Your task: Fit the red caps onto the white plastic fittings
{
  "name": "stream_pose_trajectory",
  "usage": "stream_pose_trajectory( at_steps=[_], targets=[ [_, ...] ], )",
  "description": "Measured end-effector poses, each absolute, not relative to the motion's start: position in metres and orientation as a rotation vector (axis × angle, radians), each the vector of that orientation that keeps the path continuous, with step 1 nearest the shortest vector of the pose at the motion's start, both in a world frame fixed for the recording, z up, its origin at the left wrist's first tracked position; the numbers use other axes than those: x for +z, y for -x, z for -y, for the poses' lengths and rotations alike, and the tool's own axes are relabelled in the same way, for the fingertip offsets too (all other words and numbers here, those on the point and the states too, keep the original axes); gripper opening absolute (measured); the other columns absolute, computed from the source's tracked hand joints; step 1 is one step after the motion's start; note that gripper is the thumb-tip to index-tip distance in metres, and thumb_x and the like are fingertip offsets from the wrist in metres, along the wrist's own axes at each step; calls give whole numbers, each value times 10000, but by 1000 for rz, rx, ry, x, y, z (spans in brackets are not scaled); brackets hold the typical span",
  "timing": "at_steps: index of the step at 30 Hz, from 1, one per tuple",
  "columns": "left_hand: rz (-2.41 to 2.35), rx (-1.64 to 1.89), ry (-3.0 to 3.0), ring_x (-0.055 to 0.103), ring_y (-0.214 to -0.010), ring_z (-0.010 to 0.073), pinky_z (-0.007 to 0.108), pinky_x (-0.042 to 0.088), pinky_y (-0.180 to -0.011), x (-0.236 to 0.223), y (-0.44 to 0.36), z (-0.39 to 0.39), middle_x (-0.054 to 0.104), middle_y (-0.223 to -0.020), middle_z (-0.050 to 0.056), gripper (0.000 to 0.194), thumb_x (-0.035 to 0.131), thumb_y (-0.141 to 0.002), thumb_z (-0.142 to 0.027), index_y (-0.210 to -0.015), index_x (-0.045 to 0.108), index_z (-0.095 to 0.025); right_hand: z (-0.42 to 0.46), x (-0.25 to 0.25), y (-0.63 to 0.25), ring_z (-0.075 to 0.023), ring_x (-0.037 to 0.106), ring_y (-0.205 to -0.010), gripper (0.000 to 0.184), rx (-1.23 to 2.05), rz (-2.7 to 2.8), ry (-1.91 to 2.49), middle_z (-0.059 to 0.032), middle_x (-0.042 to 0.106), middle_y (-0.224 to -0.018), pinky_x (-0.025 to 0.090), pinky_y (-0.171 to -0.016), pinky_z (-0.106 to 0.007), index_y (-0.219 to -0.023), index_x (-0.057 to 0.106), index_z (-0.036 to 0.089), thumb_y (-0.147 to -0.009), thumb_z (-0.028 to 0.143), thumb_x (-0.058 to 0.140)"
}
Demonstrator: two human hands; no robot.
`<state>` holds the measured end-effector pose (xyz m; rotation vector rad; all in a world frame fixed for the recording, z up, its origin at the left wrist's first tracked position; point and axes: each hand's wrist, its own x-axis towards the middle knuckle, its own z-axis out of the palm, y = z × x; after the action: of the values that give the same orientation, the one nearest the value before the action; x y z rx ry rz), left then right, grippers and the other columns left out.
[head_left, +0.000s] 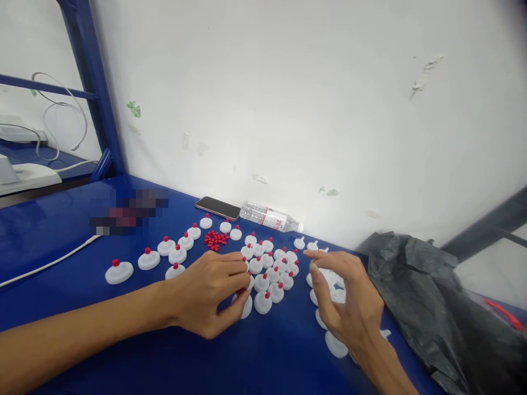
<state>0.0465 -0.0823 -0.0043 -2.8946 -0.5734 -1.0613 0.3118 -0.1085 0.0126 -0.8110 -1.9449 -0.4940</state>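
Note:
Many white plastic caps with red tips (272, 269) lie spread on the blue table (263, 362). My left hand (209, 293) rests at their near edge, fingers curled round a white cap (246, 306). My right hand (349, 299) hovers over a cluster of plain white caps (334, 344), thumb and forefinger pinched together; what they hold is too small to name. A small heap of loose red tips (216, 240) lies behind the left hand.
A phone (218, 208) and a lying water bottle (269, 218) sit against the white wall. A black plastic bag (436, 307) fills the right side. A white cable (45, 264) runs across the left of the table. A blue frame post (93, 82) stands at the back left.

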Motion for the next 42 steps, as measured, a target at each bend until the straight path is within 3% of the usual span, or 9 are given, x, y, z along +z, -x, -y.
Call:
stream_pose_trajectory(
  at_steps=[13, 23, 30, 35, 42],
  targets=[
    [731, -506, 2948, 527, -734, 153, 330, 324, -553, -7, -50, 84, 583, -756, -11, 150, 506, -921, -211, -771, 505, -207, 105, 7, -303, -157, 641, -753, 226, -424, 2096, 794, -18, 716, -882, 485, -874, -409, -1054, 584, 189, -886, 45, 630],
    [732, -493, 2922, 567, -740, 151, 335, 327, -569, -9, -52, 84, 609, -784, -19, 120, 482, -968, -234, -870, 551, -224, 106, 5, -298, -155, 604, -735, 181, -342, 2162, 826, -19, 713, -880, 474, -873, -409, -1037, 578, 196, -910, 69, 598],
    [683, -525, 2929, 584, -724, 167, 349, 345, -548, -13, -53, 81, 623, -774, -6, 86, 498, -955, -224, -891, 555, -227, 110, 7, -293, -181, 632, -849, 164, -261, 2255, 825, -38, 720, -949, 476, -849, -400, -1067, 647, 207, -919, 145, 611],
    [697, -502, 2924, 585, -730, 164, 342, 351, -555, -14, -53, 81, 622, -782, -8, 95, 492, -951, -210, -870, 538, -225, 109, 0, -285, -197, 616, -865, 53, -190, 2382, 870, -30, 712, -913, 473, -827, -398, -971, 666, 204, -931, 199, 633],
    [705, -490, 2924, 597, -745, 168, 341, 354, -567, -14, -54, 81, 633, -803, -10, 99, 477, -971, -223, -892, 538, -228, 110, -1, -282, -191, 604, -853, 53, -142, 2394, 860, -24, 703, -887, 474, -821, -391, -925, 655, 200, -923, 163, 617]
  ],
)
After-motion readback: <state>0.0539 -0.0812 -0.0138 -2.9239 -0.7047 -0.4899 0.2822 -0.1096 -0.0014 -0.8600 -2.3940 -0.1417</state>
